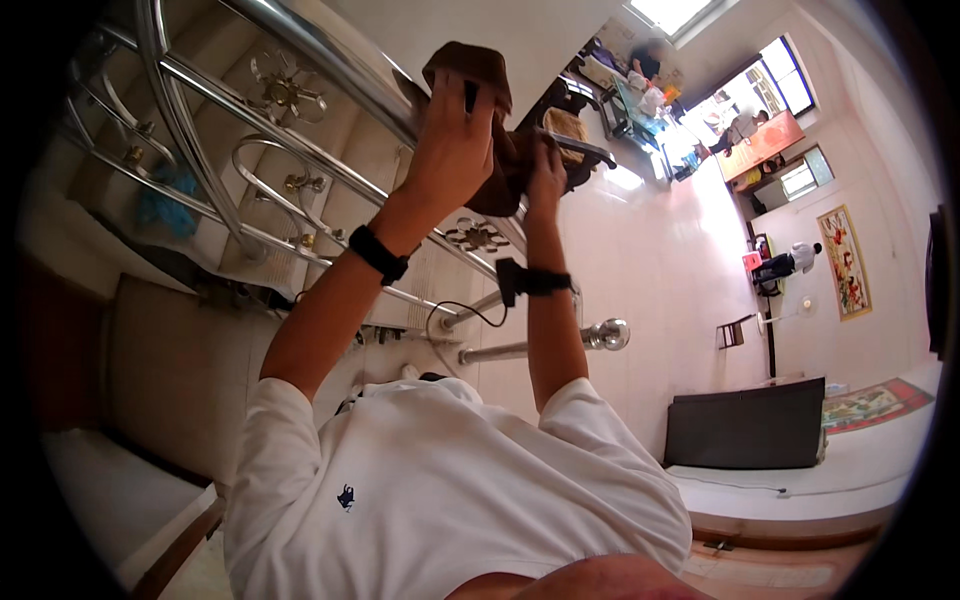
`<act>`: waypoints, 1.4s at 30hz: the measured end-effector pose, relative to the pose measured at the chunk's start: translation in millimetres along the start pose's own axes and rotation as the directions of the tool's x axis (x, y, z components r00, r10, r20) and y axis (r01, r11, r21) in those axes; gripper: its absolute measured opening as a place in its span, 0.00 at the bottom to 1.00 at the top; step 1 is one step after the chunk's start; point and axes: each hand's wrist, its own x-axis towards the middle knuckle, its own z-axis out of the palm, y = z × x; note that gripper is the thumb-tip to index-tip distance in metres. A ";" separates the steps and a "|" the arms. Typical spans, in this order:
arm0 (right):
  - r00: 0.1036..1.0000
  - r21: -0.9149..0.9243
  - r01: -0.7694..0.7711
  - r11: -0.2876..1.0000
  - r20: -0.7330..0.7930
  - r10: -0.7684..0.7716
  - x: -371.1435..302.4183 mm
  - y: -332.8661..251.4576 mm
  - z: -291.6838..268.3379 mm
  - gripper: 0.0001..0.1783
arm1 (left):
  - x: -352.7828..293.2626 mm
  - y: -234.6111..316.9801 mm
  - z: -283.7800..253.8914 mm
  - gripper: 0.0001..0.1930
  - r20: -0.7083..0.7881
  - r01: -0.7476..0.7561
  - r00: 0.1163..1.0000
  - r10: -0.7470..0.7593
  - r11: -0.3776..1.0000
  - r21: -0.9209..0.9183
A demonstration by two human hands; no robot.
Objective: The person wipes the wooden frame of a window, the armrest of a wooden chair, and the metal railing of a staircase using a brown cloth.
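Observation:
Brown folded cloth (497, 195) hangs over the shiny metal stair handrail (330, 65), high in the middle of the view. My left hand (452, 140) grips its upper left part, with the fingers spread over the top fold. To the right, my right hand (545, 178) is closed on the other end of the cloth; its fingers are partly hidden. Both arms reach forward, with a black band (378, 255) on the left wrist and a black strap with a small device (535, 281) on the right.
Below the handrail run metal bars with flower-shaped ornaments (286, 88), beside the stairs. A ball-topped post (606, 334) stands at the right end. Behind my right hand is a dark-framed chair (566, 135). Across the room are people, tables and a black panel (745, 425).

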 end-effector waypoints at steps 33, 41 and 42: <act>0.989 0.554 -0.140 0.821 0.114 0.092 -127.7 -9.1 -48.7 0.25 | -9.4 3.7 8.2 0.23 0.166 -0.152 0.983 0.074 0.838 0.525; 0.943 0.591 -0.330 0.736 0.240 0.231 -114.9 28.7 -74.0 0.28 | -13.5 -2.3 16.0 0.20 0.473 -0.250 0.880 -0.054 0.793 0.555; 0.921 0.625 -0.371 0.686 0.343 0.186 -111.6 29.1 -79.5 0.31 | -12.2 1.9 15.4 0.21 0.527 -0.213 0.844 -0.103 0.836 0.505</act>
